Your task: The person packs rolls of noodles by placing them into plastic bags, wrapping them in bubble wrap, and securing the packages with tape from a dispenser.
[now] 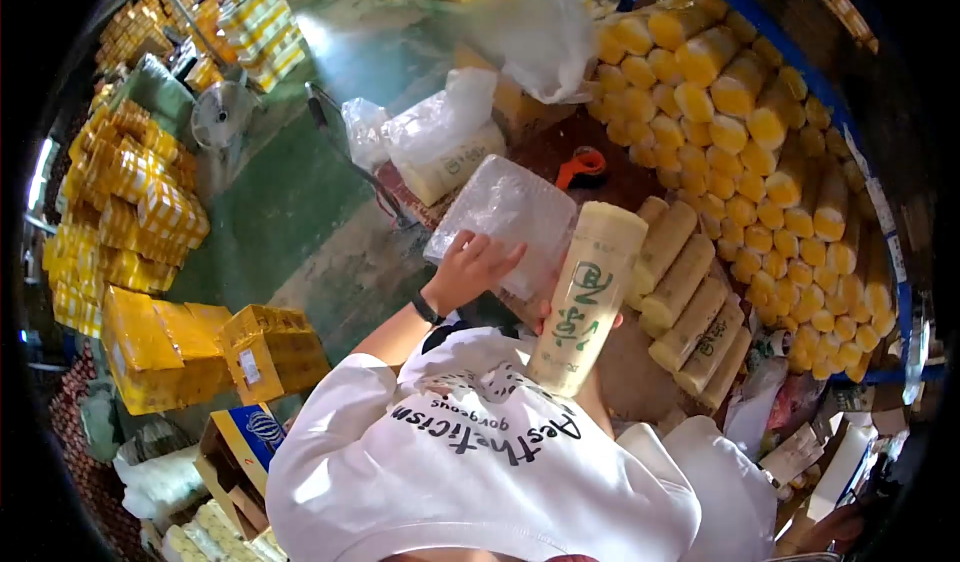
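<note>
My left hand point(470, 270) lies with its fingers spread on a clear plastic-wrapped block point(510, 217) at the middle of the work surface. In my right hand point(547, 320) is a pale yellow cylindrical pack point(590, 292) with green printing, tilted upright in front of my chest; the hand is mostly hidden behind it. Right of that pack, several similar rolls point(680, 282) lie side by side. Orange-handled scissors point(582, 167) rest on the dark red surface beyond the block. Further back are more printed rolls point(455, 167) in clear plastic.
Many yellow-ended rolls point(730, 132) are stacked in a blue-framed rack point(865, 152) on the right. Taped yellow cartons point(165, 347) stand at the left on the green floor point(290, 212). A standing fan point(225, 114) is at the back left. Part of another person's hand point(835, 527) shows at lower right.
</note>
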Available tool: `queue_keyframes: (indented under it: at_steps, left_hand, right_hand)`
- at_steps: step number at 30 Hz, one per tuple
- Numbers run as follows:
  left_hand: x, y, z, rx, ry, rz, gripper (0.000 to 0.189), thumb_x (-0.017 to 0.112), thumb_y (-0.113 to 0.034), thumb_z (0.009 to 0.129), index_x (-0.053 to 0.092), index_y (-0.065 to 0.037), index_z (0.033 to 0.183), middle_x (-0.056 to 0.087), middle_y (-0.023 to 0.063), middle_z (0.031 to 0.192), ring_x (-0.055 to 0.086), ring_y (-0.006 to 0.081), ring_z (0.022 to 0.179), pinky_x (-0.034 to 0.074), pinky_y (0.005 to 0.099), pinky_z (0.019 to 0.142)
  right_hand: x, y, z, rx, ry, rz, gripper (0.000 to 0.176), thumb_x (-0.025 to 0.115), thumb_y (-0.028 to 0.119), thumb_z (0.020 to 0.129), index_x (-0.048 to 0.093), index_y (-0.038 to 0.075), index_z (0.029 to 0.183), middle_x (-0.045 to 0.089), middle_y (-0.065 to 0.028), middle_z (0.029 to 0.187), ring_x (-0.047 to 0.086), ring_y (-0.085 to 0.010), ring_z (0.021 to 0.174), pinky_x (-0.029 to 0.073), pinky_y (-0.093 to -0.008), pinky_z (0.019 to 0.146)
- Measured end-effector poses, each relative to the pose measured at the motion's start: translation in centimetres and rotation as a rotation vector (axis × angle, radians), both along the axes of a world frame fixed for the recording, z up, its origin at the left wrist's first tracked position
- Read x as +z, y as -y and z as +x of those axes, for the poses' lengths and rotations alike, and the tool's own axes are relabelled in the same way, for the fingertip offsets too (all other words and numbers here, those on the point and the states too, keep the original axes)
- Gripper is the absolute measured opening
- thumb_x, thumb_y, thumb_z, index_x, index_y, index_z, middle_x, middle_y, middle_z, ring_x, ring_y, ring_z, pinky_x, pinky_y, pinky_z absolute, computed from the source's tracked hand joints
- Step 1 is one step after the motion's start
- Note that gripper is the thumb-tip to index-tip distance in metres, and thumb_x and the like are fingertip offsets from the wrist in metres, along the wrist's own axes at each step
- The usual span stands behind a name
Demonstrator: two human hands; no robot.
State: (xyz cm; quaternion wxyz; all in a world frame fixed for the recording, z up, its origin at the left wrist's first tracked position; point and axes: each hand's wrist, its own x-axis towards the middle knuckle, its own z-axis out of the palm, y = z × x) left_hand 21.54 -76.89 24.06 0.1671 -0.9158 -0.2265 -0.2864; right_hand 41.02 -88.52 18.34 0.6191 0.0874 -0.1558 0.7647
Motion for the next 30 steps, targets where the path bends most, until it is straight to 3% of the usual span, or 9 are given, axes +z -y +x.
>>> queue_keyframes:
  at_steps: [5, 8, 12, 14, 18, 21, 24, 27, 30]
  left_hand:
    - [0.9, -1.5, 2.7, -0.076, -0.075, 0.123, 0.045, 0.056, -0.016, 0.075, 0.056, -0.017, 0.120, 0.047, 0.0012, 0.088, 0.046, 0.0160, 0.082, 0.041, 0.0298, 0.070]
    - [2.7, -3.3, 4.7, -0.172, -0.158, -0.080, 0.045, 0.062, -0.016, 0.079, 0.054, -0.017, 0.124, 0.050, 0.0047, 0.093, 0.050, 0.0223, 0.092, 0.043, 0.0339, 0.078]
    - [1.1, -5.4, 6.3, -0.401, 0.204, -0.934, 0.043, 0.067, -0.020, 0.082, 0.053, -0.008, 0.121, 0.054, 0.0073, 0.107, 0.055, 0.0223, 0.101, 0.048, 0.0337, 0.081]
    - [-0.2, -5.4, 7.7, -0.330, 0.397, -1.549, 0.041, 0.067, -0.020, 0.085, 0.052, -0.004, 0.119, 0.055, 0.0076, 0.109, 0.058, 0.0203, 0.099, 0.050, 0.0327, 0.080]
    - [-5.3, -7.9, 10.4, -0.409, 0.224, -1.498, 0.027, 0.056, -0.013, 0.092, 0.048, -0.001, 0.115, 0.057, 0.0062, 0.099, 0.061, 0.0153, 0.089, 0.052, 0.0298, 0.075]
    - [-6.7, -9.3, 10.7, -0.382, 0.763, -1.868, 0.015, 0.049, -0.008, 0.095, 0.049, -0.002, 0.109, 0.056, 0.0049, 0.093, 0.060, 0.0149, 0.084, 0.052, 0.0278, 0.073]
    - [-5.4, -11.3, 9.9, -0.084, 1.121, -1.826, 0.006, 0.050, -0.009, 0.094, 0.053, -0.006, 0.099, 0.056, -0.0001, 0.079, 0.056, 0.0112, 0.071, 0.047, 0.0261, 0.062]
    - [-2.8, -11.9, 7.9, -0.160, 1.064, -1.613, 0.006, 0.053, -0.002, 0.090, 0.055, -0.006, 0.094, 0.053, 0.0016, 0.078, 0.054, 0.0137, 0.070, 0.046, 0.0270, 0.061]
    - [-0.9, -12.0, 6.7, -0.282, 0.545, -0.851, 0.014, 0.056, 0.003, 0.080, 0.055, -0.005, 0.092, 0.052, 0.0067, 0.078, 0.055, 0.0209, 0.072, 0.047, 0.0305, 0.059]
  right_hand:
    - [-2.0, -1.1, 2.5, -0.051, -0.018, 0.006, 0.107, 0.067, 0.071, 0.063, 0.029, 0.004, 0.138, 0.055, -0.0267, 0.114, 0.061, -0.0399, 0.091, 0.055, -0.0483, 0.072]
    - [-3.5, -2.5, 3.2, -0.080, -0.021, 0.003, 0.106, 0.067, 0.071, 0.064, 0.029, 0.003, 0.138, 0.056, -0.0259, 0.113, 0.061, -0.0391, 0.090, 0.055, -0.0482, 0.071]
    - [2.2, -2.6, 3.3, -0.094, 0.023, -0.079, 0.109, 0.068, 0.068, 0.065, 0.020, 0.005, 0.142, 0.057, -0.0243, 0.111, 0.062, -0.0395, 0.090, 0.055, -0.0486, 0.073]
    - [4.2, -2.2, 3.5, -0.095, -0.005, -0.113, 0.110, 0.069, 0.067, 0.065, 0.019, 0.006, 0.143, 0.058, -0.0236, 0.111, 0.062, -0.0400, 0.091, 0.055, -0.0488, 0.074]
    - [-0.7, -0.8, 3.7, -0.154, 0.127, -0.339, 0.104, 0.068, 0.072, 0.059, 0.039, 0.005, 0.133, 0.058, -0.0228, 0.112, 0.063, -0.0378, 0.089, 0.056, -0.0462, 0.068]
    - [2.0, -1.1, 3.8, -0.204, 0.309, -0.381, 0.108, 0.069, 0.075, 0.054, 0.043, 0.002, 0.129, 0.058, -0.0243, 0.110, 0.063, -0.0359, 0.089, 0.055, -0.0467, 0.069]
    - [1.0, -1.6, 4.3, -0.220, 0.415, -0.288, 0.110, 0.065, 0.077, 0.056, 0.042, 0.000, 0.130, 0.058, -0.0239, 0.112, 0.062, -0.0341, 0.093, 0.055, -0.0445, 0.074]
    - [-1.7, -0.8, 4.6, -0.255, 0.470, -0.464, 0.103, 0.063, 0.076, 0.059, 0.047, 0.000, 0.126, 0.059, -0.0216, 0.112, 0.061, -0.0325, 0.093, 0.054, -0.0438, 0.076]
    - [-6.4, -0.3, 5.1, -0.290, 0.492, -0.622, 0.094, 0.064, 0.069, 0.060, 0.052, 0.001, 0.123, 0.059, -0.0192, 0.112, 0.060, -0.0311, 0.095, 0.052, -0.0434, 0.081]
